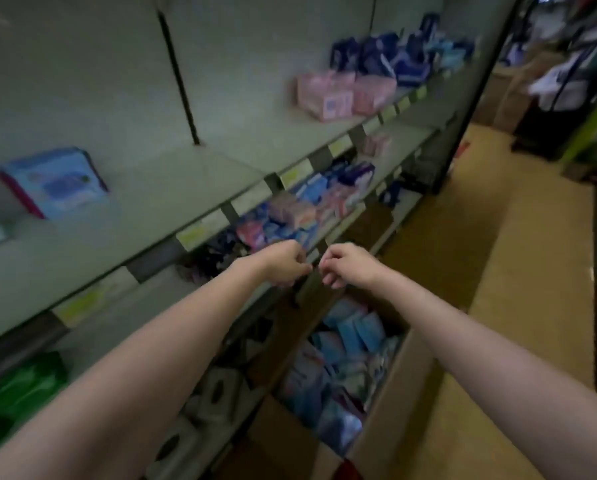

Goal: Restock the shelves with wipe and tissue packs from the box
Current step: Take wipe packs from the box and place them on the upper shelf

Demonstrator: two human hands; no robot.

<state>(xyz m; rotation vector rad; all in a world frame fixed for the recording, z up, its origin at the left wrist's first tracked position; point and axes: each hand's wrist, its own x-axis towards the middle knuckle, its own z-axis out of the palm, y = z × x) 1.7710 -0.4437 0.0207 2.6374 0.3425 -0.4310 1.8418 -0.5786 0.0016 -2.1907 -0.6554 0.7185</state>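
Observation:
An open cardboard box (399,386) stands on the floor against the shelving, filled with several blue, pink and white wipe and tissue packs (345,344). My left hand (285,263) and my right hand (349,265) are stretched out side by side over the box's far flap, almost touching, near a shelf edge. Both have curled fingers and I see nothing in them. The wide upper shelf (172,181) carries a blue pack (56,181) at the left and pink packs (328,93) further right. The frame is blurred.
The shelf below holds mixed packs (290,216). A green pack (20,389) lies on a lower shelf at the left, with white tissue boxes (214,393) beneath. The aisle floor (480,258) runs along the right, with clothing racks (567,81) beyond.

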